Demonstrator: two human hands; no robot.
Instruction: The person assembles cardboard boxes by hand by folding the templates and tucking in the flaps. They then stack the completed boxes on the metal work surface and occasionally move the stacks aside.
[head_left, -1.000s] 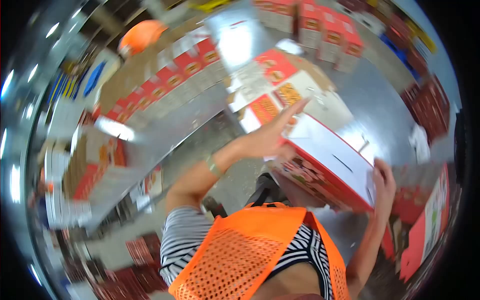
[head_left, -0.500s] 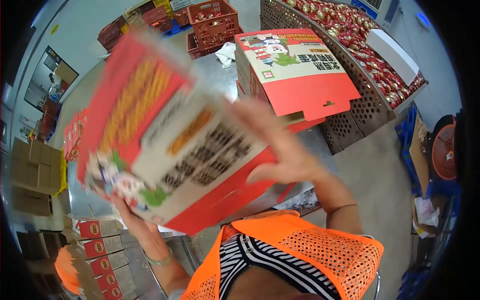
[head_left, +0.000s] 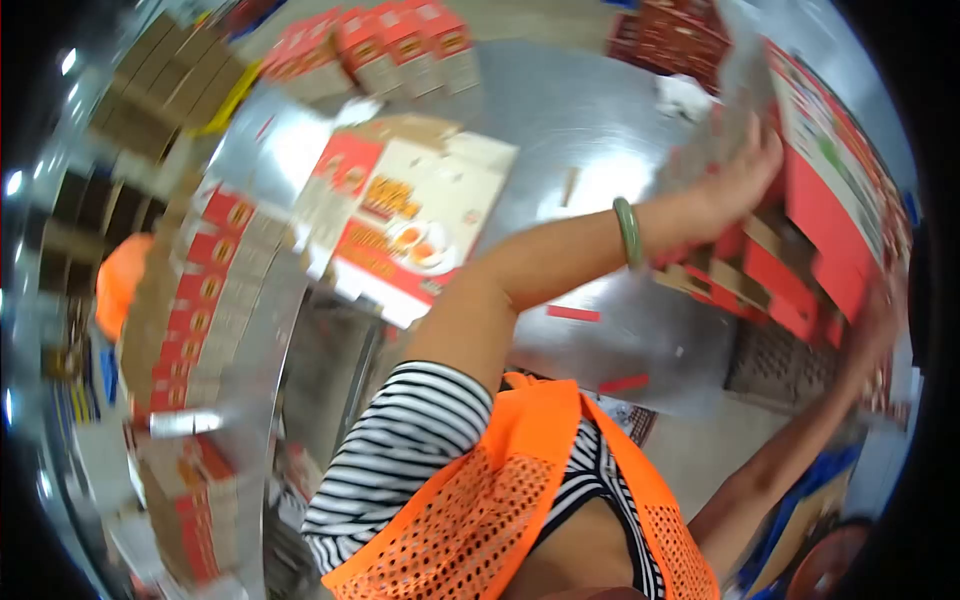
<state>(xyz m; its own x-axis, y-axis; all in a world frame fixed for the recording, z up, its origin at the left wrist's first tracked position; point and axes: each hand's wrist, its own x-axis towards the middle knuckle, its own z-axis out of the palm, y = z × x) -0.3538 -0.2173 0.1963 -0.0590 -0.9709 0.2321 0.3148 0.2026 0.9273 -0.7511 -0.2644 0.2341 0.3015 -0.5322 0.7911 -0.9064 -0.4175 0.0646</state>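
On the right, a red and cream printed carton point(head_left: 835, 170) stands tilted on a stack of similar red cartons point(head_left: 755, 275) whose flaps hang out. My left hand point(head_left: 735, 180), with a green bangle at the wrist, reaches across to the stack's left side, fingers stretched out beside the carton. At the carton's near right edge is my right hand point(head_left: 875, 325), its fingers smeared by motion. On the metal table point(head_left: 540, 110) lies a flat carton point(head_left: 420, 210) with egg pictures, away from both hands.
Several red boxes point(head_left: 400, 45) stand at the table's far edge. A white cloth point(head_left: 685, 97) lies near a brown-red crate point(head_left: 685, 40). Left, a row of red and white boxes point(head_left: 205, 290) fills a cardboard case. Red strips point(head_left: 573, 313) lie on the table.
My view has swung left. The carton that both hands held in front of me is no longer there; both hands are now at the stack on the right. The egg-picture carton has come into view.
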